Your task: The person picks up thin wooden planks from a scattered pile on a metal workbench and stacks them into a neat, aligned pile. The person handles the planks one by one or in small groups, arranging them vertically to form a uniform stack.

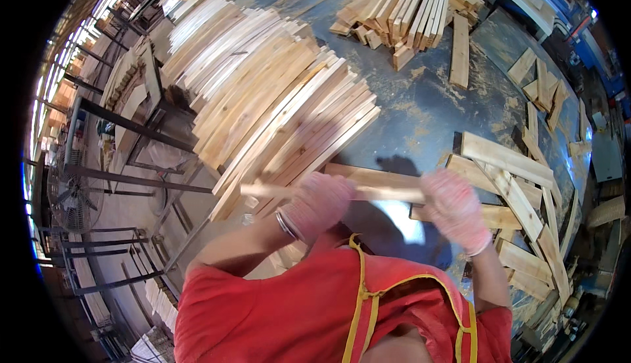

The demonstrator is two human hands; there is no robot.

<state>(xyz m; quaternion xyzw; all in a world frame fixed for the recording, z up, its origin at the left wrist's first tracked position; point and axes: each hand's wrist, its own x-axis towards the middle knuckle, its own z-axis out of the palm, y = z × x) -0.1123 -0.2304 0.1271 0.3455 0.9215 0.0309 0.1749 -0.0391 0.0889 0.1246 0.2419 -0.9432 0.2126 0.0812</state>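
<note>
"What's nearest on your feed?"

"A red shirt [263, 310] with yellow trim across the bottom of the frame. Just above it I have the left hand [322, 205] near the centre and the right hand [452, 208] right of centre, both in pale pinkish gloves."

"How's the grip?"

"Both are closed on one narrow board [389, 194]. I see it lying level across the middle of the frame, its left end jutting out past the left hand, its right end in the right hand. The fingers are too blurred for me to tell one from another."

"And around it?"

"A flat plank [374, 176] shows just beyond the held board, on the dark table [427, 126]. At the right of the frame I've got a loose heap of boards [506, 159], crossing at odd angles."

"Further out?"

"A long row of boards [269, 93], side by side, runs from left of centre to the upper left. Up top, right of centre, there's a stacked pile [394, 8], with a single board [460, 51] lying near it. Short pieces [539, 87] lie at the upper right, and sawdust is scattered over the tabletop."
</note>
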